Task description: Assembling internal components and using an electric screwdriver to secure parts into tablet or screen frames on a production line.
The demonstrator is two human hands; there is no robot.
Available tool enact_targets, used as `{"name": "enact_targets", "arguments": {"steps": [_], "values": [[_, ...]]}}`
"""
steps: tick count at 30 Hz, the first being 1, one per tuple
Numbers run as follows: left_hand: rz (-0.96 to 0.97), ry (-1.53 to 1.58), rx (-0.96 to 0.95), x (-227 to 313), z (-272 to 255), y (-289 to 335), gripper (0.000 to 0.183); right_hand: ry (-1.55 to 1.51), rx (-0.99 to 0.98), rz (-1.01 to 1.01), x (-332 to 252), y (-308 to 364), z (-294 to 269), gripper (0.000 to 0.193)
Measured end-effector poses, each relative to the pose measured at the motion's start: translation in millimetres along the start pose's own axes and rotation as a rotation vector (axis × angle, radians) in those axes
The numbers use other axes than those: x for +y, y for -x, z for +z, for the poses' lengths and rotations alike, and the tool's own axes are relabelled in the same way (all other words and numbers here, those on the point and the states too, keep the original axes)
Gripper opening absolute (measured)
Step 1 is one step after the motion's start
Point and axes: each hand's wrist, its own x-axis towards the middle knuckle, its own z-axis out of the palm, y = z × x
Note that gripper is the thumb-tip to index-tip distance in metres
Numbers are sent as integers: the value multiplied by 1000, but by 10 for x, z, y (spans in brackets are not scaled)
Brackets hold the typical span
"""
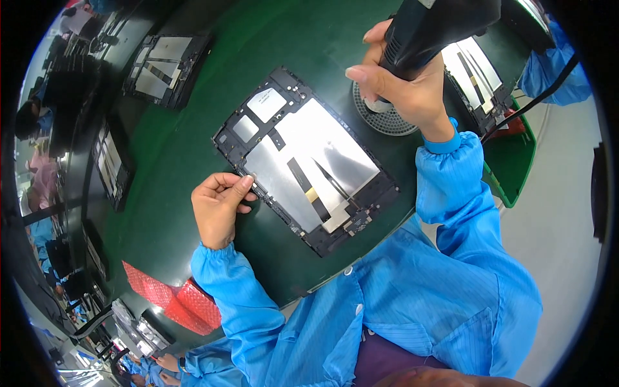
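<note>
An opened tablet (pixel 271 169) lies at a slant on the green bench, its silver plates, black ribbon cables and small circuit board exposed. My left hand (pixel 220 203) pinches the tablet's left edge between thumb and fingers. Above and to the right of the tablet, my right hand (pixel 409 87) is wrapped round a bulky black hand-held device (pixel 431 32) with vent slots. The top of that device is cut off by the frame's edge, and its exact kind cannot be made out. Under my right hand sits a round grey ridged base (pixel 374 116), partly covered by the hand.
More opened tablets lie around: one at the far left (pixel 160 69), another at the left edge (pixel 111 161), another at the right (pixel 474 77). Red bubble wrap (pixel 174 300) is beside my left forearm. A green bin (pixel 516 168) and a black cable (pixel 548 97) are at the right.
</note>
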Motion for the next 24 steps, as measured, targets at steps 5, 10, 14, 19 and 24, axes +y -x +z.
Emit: {"name": "enact_targets", "arguments": {"steps": [5, 10, 14, 19, 24], "values": [[36, 44, 41, -75, 57, 22, 13, -57, 78, -48, -151, -57, 55, 38], [99, 158, -5, -180, 222, 5, 10, -250, -23, -126, -315, -188, 343, 35], [130, 331, -176, -271, 63, -32, 15, -237, -225, -169, -352, -290, 808, 36], [129, 195, -202, -211, 41, -29, 22, -286, -114, 202, -531, -272, 1461, 37], [126, 160, -205, -197, 72, -52, 23, -275, -332, 2, -121, -263, 1481, 35]]}}
